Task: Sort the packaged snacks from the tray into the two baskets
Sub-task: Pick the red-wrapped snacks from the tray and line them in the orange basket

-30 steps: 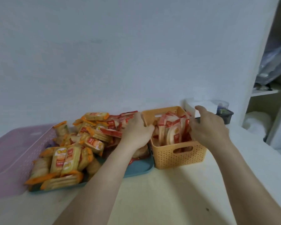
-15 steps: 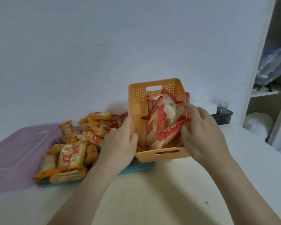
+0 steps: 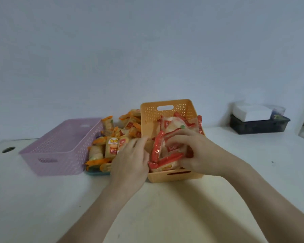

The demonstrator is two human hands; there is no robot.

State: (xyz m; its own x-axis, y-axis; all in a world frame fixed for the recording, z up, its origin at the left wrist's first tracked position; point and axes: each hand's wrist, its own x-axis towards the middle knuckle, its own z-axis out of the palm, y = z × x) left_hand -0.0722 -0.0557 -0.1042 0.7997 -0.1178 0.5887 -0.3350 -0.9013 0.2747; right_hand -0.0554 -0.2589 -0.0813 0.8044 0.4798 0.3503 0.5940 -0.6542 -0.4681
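Note:
The orange basket [image 3: 165,113] is tipped up towards me on the white table, with several red-and-white snack packs [image 3: 168,160] inside. My left hand [image 3: 130,163] holds the basket's left wall, thumb side against it. The fingers of my right hand [image 3: 200,151] curl over the red packs inside the basket. Left of it, a teal tray [image 3: 95,171] carries a heap of orange-and-yellow snack packs [image 3: 112,146]. Beyond the tray stands the pink basket [image 3: 60,151]; its inside is hidden from here.
At the back right, a black bin [image 3: 258,126] with a white box [image 3: 253,112] on it stands against the wall. The table has a round cable hole [image 3: 8,149] at the far left. A shelf edge shows at the right border.
The orange basket went from flat to tipped towards me. My right hand moved from its right rim onto the red packs inside, and my left hand stayed at its left wall.

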